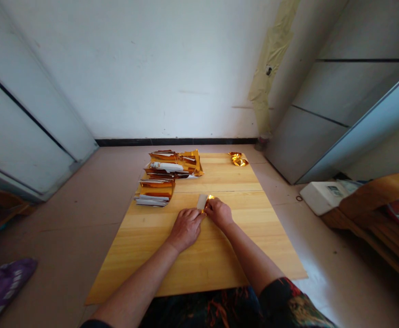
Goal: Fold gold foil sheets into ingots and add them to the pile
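A small sheet of gold foil paper [202, 202] with a pale grey side lies on the wooden board in front of me. My left hand [186, 228] lies low on the board with its fingers drawn together at the sheet's lower edge. From the right, my right hand [220, 213] pinches the same sheet, and a shiny gold bit shows above its fingers. The fingertips of both hands nearly meet, so part of the sheet is hidden. Farther off to the left are a foil paper stack [157, 187] and another foil bundle [177, 159] behind it.
Several crumpled or folded gold foil pieces [237, 159] sit at the board's far right corner. The wooden board [247, 237] ends short of the white wall [172, 82]. A white box [324, 197] stands on the right; a purple bag [6, 289] lies at lower left.
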`<state>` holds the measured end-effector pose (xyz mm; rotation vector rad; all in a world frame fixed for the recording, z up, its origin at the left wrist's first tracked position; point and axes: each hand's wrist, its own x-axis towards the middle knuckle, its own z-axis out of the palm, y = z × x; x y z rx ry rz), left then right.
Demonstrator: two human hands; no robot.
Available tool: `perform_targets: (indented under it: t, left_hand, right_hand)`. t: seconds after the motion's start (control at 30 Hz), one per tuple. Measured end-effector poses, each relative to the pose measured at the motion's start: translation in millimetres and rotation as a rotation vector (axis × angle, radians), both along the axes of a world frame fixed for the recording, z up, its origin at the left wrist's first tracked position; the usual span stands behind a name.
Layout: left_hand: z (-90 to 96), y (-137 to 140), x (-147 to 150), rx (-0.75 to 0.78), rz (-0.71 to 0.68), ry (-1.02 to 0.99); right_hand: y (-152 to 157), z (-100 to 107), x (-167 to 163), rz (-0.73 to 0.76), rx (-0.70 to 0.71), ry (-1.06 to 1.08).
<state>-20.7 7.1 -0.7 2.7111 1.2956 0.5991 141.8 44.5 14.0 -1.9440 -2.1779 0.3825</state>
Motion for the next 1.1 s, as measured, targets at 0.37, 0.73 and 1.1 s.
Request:
perform_targets:
  t: [0.37,0.73,1.1]
  left_hand:
    - [-0.6,0,1,0.022,0.021,0.038]
    - [-0.1,-1,1,0.025,0.015,0.043]
    - [-2.0,0,0,0.009,0.014,0.03]
  right_hand:
    - [12,-14,33,0.058,0.039,0.503]
    - [3,-7,20,0.079,0.003,0.391]
    - [14,-17,28,0.043,0.054,0.435]
